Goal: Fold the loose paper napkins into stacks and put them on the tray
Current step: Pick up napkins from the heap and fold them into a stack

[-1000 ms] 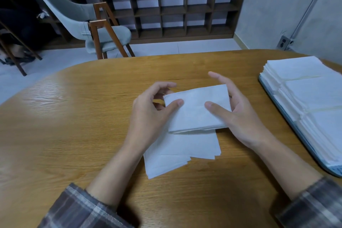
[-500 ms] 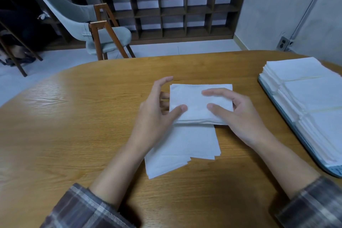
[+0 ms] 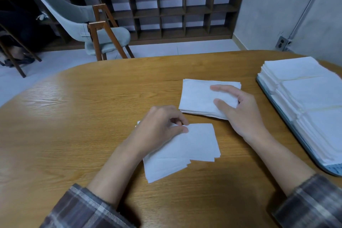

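Observation:
A folded stack of white napkins (image 3: 196, 96) lies on the wooden table, right of centre. My right hand (image 3: 238, 111) grips its right end, thumb on top and fingers over the far edge. Closer to me lies a loose pile of unfolded napkins (image 3: 199, 144), fanned out. My left hand (image 3: 162, 126) rests on the pile's left part, thumb and fingers pinching the top sheet's edge. At the right table edge a blue-grey tray (image 3: 288, 127) carries several rows of folded napkin stacks (image 3: 312, 98).
The wooden table (image 3: 83, 126) has a rounded far edge. Beyond it stand a grey chair with wooden legs (image 3: 87, 24) and a low dark shelf unit (image 3: 175, 11). A grey wall with a socket (image 3: 282, 42) is at the far right.
My right hand has carried the folded stack off the loose pile to the right and away from me. My left hand has let go of it and dropped onto the loose pile.

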